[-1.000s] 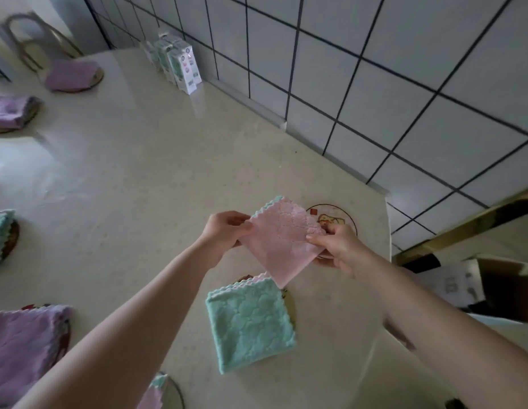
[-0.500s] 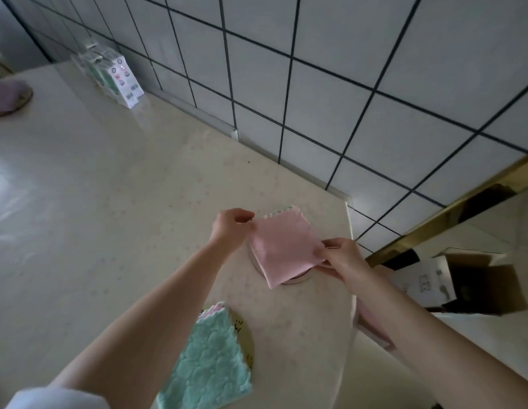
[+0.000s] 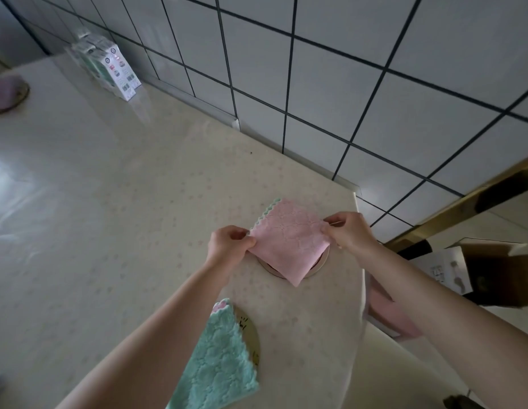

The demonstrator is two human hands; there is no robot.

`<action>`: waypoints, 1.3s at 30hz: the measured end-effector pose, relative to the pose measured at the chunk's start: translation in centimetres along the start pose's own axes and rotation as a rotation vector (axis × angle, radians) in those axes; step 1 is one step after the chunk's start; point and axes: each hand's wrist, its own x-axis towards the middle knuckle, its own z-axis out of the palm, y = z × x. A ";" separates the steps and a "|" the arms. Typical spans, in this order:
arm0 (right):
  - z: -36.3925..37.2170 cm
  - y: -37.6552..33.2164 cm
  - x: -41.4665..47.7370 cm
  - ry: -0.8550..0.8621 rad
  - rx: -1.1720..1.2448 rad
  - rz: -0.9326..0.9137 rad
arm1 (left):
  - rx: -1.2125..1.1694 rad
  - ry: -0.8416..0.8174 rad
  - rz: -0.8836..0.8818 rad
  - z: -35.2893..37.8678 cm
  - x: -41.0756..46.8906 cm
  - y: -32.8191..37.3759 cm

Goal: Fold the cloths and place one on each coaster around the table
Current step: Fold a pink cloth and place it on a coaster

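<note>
1. The fingers [image 3: 241, 234] of the left hand [image 3: 227, 246] are curled in and pinch the left corner of a folded pink cloth [image 3: 289, 237].
2. The right hand [image 3: 349, 231] has its fingers bent the same way and pinches the cloth's right corner.
3. The pink cloth is stretched between the two hands like a diamond, its lower corner pointing toward the person. A scalloped teal edging shows along its upper left side.
4. It hangs over a round coaster [image 3: 267, 267] near the far right corner of the counter [image 3: 109, 202]. Only the coaster's near rim shows, and I cannot tell whether the cloth rests on it or is held just above it.
5. A folded teal cloth [image 3: 218, 364] lies nearer the person on a second coaster [image 3: 252, 335], whose right edge shows beside it.
6. At the far left edge, a pinkish cloth [image 3: 4, 88] sits on a third coaster [image 3: 22, 97].
7. Small printed boxes [image 3: 115, 69] stand on the counter against the tiled wall [image 3: 345, 84].
8. An open cardboard box [image 3: 492, 276] sits beyond the counter's right edge.
</note>
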 end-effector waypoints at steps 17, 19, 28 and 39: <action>0.6 1.0 -2.7 0.082 -0.751 -0.498 | 0.928 -0.064 1.026 2.7 -4.1 -3.3; 0.7 1.6 -3.1 0.082 -0.788 -0.501 | 1.037 -0.128 0.980 3.2 -4.2 -4.3; 1.2 2.3 -7.8 0.180 -0.796 -0.454 | 1.143 -0.239 0.835 -0.2 -6.3 -4.5; 8.6 4.6 -20.4 -0.090 -0.534 -0.345 | 0.918 0.000 0.675 -10.5 -10.3 -12.0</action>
